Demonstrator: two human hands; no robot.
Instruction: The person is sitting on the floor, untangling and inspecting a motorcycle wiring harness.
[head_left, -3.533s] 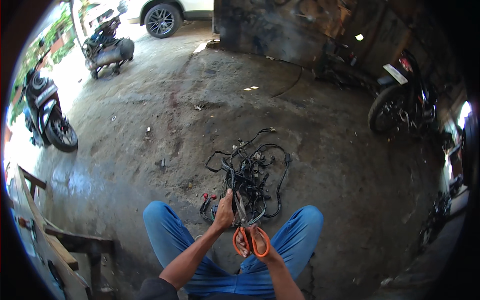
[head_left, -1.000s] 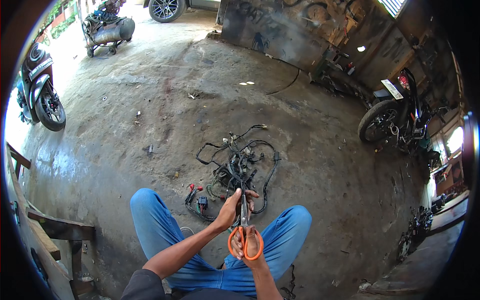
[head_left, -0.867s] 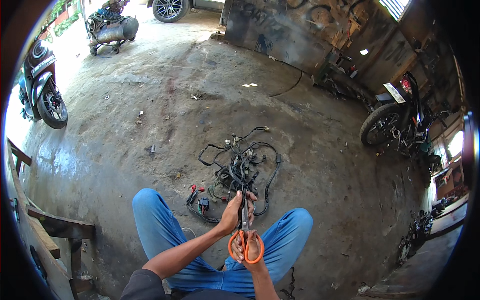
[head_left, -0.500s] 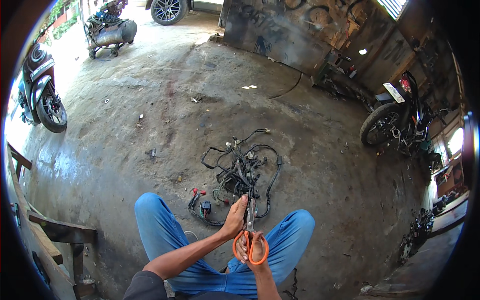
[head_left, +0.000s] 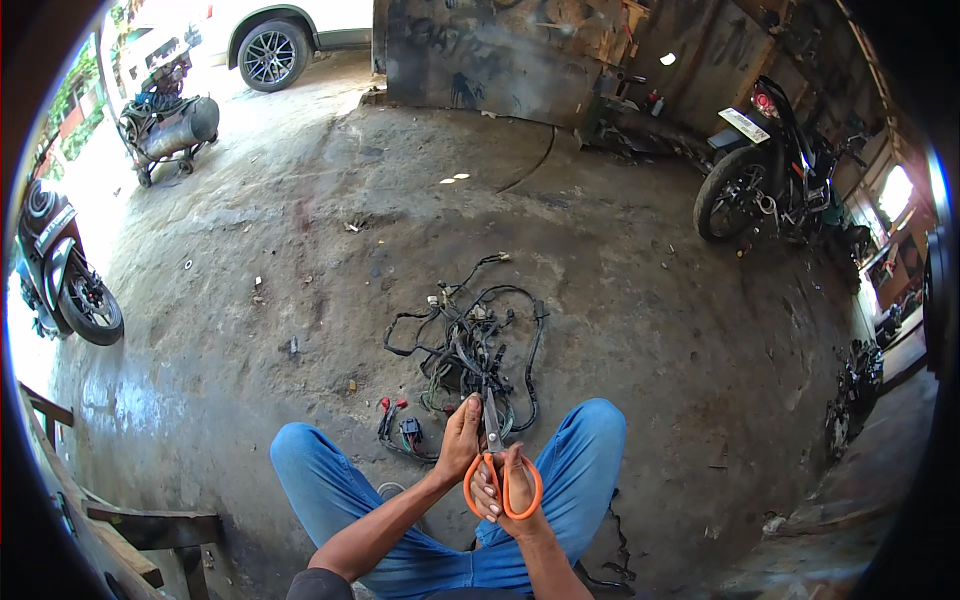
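Observation:
A tangled black wiring harness [head_left: 462, 345] lies on the floor in front of my bent knees, with loose wires and connectors around it. My left hand [head_left: 459, 441] is closed on the near end of the harness, thumb and fingertips pinching it. In my right hand [head_left: 512, 492] is a pair of scissors [head_left: 492, 432] with orange handles, fingers through the loops. The metal blades point away from me, right beside my left fingertips and the wires. Whether the blades touch a wire is too small to tell. A dark connector [head_left: 410, 428] and red-capped ends [head_left: 393, 404] sit left of my hand.
Wooden bench parts [head_left: 150, 528] stand at the lower left. Motorcycles are at the left [head_left: 75, 285] and right [head_left: 760, 180]. An air compressor [head_left: 175, 130] and a parked car [head_left: 290, 45] are at the far left. Black wire scraps [head_left: 620, 545] lie beside my right leg.
The whole view has shifted and turned a little with my head. My left hand still pinches the harness, and the scissors stay in my right hand beside it, blades leaning slightly more left.

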